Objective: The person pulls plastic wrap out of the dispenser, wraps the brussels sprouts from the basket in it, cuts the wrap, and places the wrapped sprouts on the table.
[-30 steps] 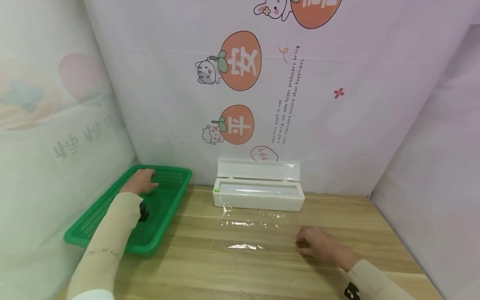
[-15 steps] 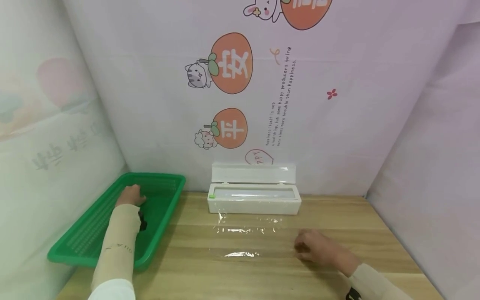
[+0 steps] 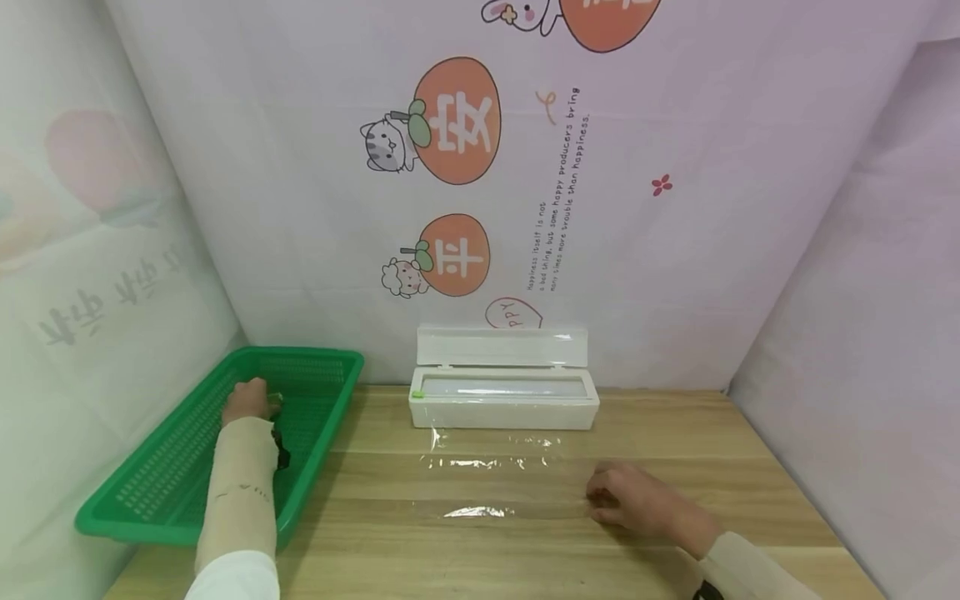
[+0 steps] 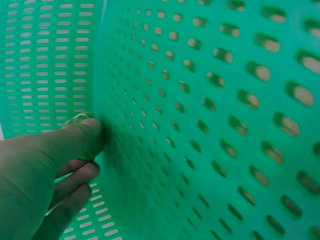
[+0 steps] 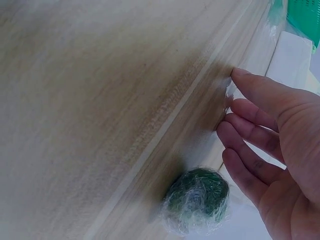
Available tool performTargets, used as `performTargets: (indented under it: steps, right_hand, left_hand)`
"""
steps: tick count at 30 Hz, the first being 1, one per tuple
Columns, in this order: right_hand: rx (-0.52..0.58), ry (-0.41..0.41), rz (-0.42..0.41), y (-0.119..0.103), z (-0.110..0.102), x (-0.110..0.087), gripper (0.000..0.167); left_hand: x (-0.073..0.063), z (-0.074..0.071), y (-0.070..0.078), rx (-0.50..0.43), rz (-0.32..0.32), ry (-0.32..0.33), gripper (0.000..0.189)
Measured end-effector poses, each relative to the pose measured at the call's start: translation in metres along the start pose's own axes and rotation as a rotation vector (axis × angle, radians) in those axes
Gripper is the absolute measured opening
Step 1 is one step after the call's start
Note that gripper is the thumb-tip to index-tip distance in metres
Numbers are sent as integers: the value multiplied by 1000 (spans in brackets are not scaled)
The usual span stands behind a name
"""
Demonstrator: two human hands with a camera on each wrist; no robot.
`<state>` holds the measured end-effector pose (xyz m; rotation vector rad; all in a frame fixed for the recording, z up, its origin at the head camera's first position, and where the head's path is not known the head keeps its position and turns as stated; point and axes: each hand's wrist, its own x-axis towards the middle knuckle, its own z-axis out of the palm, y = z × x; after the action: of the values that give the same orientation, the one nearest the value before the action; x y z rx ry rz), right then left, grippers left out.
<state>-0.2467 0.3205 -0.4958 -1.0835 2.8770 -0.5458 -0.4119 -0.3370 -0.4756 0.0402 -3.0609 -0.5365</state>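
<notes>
My left hand [image 3: 249, 402] is down inside the green basket [image 3: 309, 492]. Thumb and fingers pinch a small green roundish thing [image 4: 96, 146] beside the basket's wall; the hand covers much of it, so its kind is unclear. A sheet of cling film [image 3: 480, 511] lies on the table in front of a white cling film dispenser [image 3: 504, 415] with its lid up. My right hand [image 3: 637, 500] rests at the film's right side, fingers loosely bent, thumb and fingertips apart on the surface. Below those fingers, in the right wrist view, sits a dark green bundle wrapped in film [image 5: 196, 200].
The wooden table [image 3: 675, 433] meets a printed cloth backdrop [image 3: 330, 208] behind the dispenser. Cloth walls stand on both sides, with the basket close to the left one. A small green tab [image 3: 417, 395] sits at the dispenser's left end.
My left hand has sunk deeper into the basket, and the green thing now shows at its fingers. The head view has turned slightly left, then steadied. My right hand stays by the film.
</notes>
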Motion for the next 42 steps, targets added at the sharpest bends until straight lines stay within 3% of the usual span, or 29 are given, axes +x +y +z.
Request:
performTargets:
  steps: [3, 6, 12, 19, 35, 42]
  right_hand:
    - [7, -7, 6, -3, -1, 2, 10]
    - [2, -6, 9, -4, -2, 3, 11]
    - [-37, 12, -12, -5, -3, 3, 13]
    - [-31, -5, -7, -4, -3, 2, 12]
    - [-25, -1, -11, -6, 1, 2, 13]
    - [-31, -2, -20, -8, -1, 5, 12]
  left_hand:
    - [0, -1, -4, -17, 13, 29, 30]
    - [2, -8, -1, -26, 67, 50, 25]
    - [4, -27, 20, -37, 208, 62, 19]
    - [-1, -41, 48, -24, 330, 48, 18]
    - [-44, -73, 135, 64, 558, 100, 23]
    - [-67, -72, 176, 53, 619, 99, 22]
